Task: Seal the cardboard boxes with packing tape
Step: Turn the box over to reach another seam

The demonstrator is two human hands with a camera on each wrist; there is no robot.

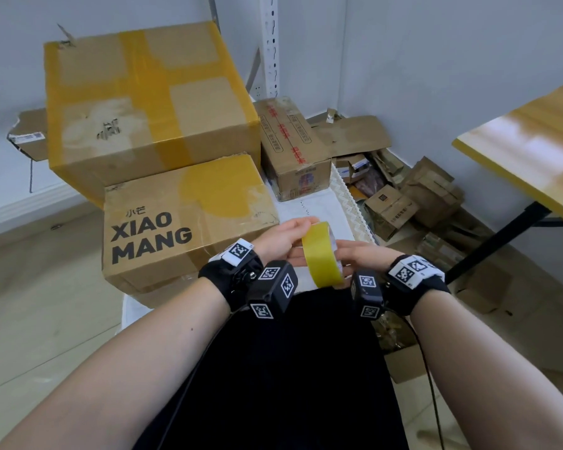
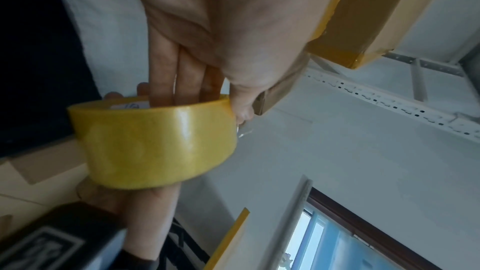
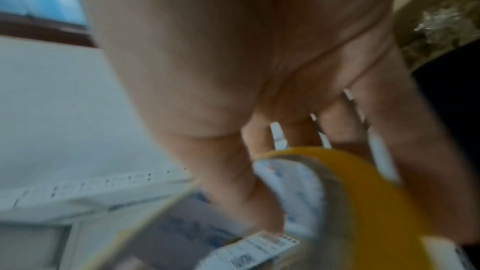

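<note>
We note the yellow tape roll [image 1: 322, 254] held above the white table [image 1: 319, 206], left hand [image 1: 283, 241] and right hand [image 1: 358, 251] both gripping it, near the XIAO MANG box [image 1: 176, 219].

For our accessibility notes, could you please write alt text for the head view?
Both hands, left and right, hold a yellow roll of packing tape in front of a brown cardboard box printed XIAO MANG.
</note>
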